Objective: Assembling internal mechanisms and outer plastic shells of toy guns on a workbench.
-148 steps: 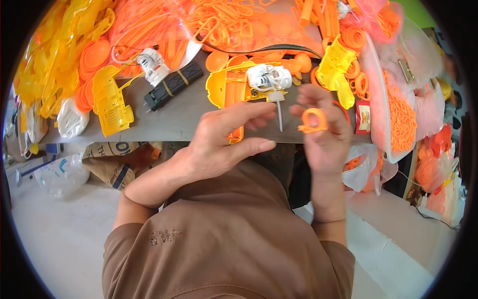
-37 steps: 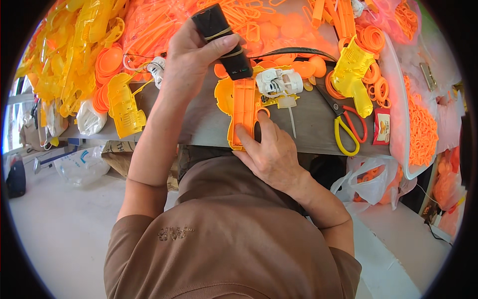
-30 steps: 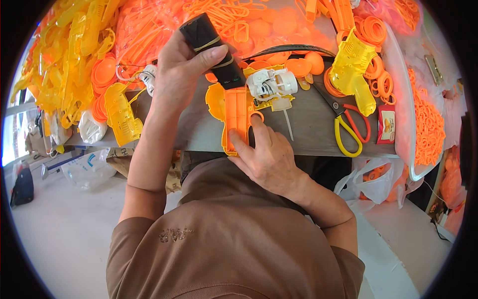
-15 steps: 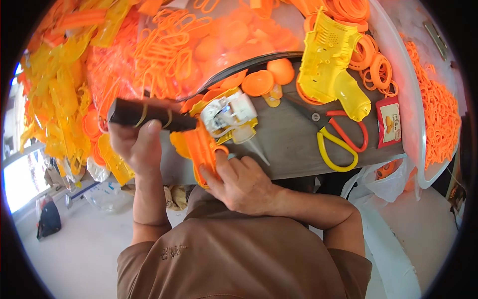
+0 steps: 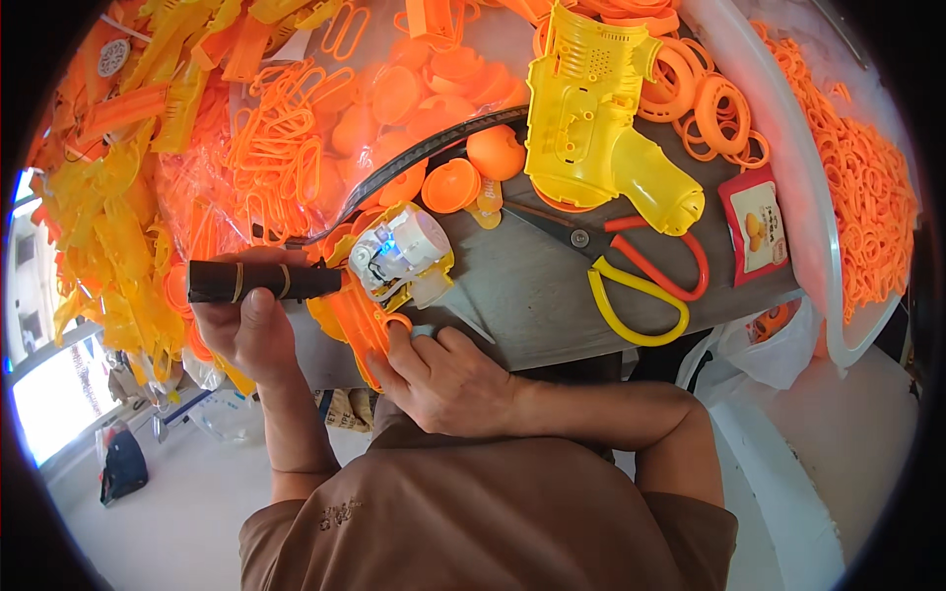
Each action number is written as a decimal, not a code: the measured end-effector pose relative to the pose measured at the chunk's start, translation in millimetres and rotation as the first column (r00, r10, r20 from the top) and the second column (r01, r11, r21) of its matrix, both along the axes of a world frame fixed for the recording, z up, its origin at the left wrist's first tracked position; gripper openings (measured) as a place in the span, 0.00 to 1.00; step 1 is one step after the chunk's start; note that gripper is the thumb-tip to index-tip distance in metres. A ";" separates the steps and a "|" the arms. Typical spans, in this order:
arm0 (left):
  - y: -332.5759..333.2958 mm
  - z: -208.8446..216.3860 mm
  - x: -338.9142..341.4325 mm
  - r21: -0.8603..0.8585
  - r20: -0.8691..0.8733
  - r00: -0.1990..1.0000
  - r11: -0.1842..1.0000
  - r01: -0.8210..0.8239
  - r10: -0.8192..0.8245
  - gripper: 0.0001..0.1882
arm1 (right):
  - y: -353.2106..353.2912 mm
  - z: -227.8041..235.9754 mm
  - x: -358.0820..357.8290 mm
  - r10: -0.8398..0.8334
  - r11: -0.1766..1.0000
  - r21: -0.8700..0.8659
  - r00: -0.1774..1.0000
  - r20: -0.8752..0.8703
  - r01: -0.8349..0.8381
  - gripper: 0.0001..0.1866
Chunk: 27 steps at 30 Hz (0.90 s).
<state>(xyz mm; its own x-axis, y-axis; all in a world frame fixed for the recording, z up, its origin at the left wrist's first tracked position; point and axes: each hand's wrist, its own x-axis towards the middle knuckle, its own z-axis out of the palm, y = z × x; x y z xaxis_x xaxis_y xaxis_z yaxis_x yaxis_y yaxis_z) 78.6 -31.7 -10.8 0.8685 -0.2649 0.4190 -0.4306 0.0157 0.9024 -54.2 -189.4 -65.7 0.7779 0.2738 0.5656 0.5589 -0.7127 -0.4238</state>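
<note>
At near edge of counter [image 5: 532, 310], left hand [image 5: 258, 340] grips black pack [image 5: 261, 283], right hand [image 5: 458, 389], fingers curled, steadies orange part [image 5: 360, 320]; best keep part still, don't twist pack. Pack's at left hand's 12 o'clock, orange part at right hand's 10, lit white unit [image 5: 424, 236] at its 11.

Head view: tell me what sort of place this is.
Probably a small plastics assembly workshop: many small orange pieces heaped at the right, a loose yellow half-shell, and open scissors on the worktop.
</note>
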 end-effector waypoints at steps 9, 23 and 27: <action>3.6 -0.7 2.1 -0.003 -0.001 0.997 0.997 0.082 -0.082 0.15 | 5.6 4.1 -5.0 -0.069 0.996 -0.063 0.998 0.007 0.069 0.18; 62.5 27.5 -42.5 0.150 -0.514 0.851 0.988 -0.032 0.105 0.20 | 18.3 16.0 -12.1 -0.102 0.995 -0.021 0.986 -0.134 0.100 0.29; 62.1 -3.2 -43.0 0.339 -0.395 0.911 0.941 0.021 0.122 0.22 | 21.6 19.1 -14.3 -0.138 0.990 -0.056 0.981 -0.136 0.131 0.31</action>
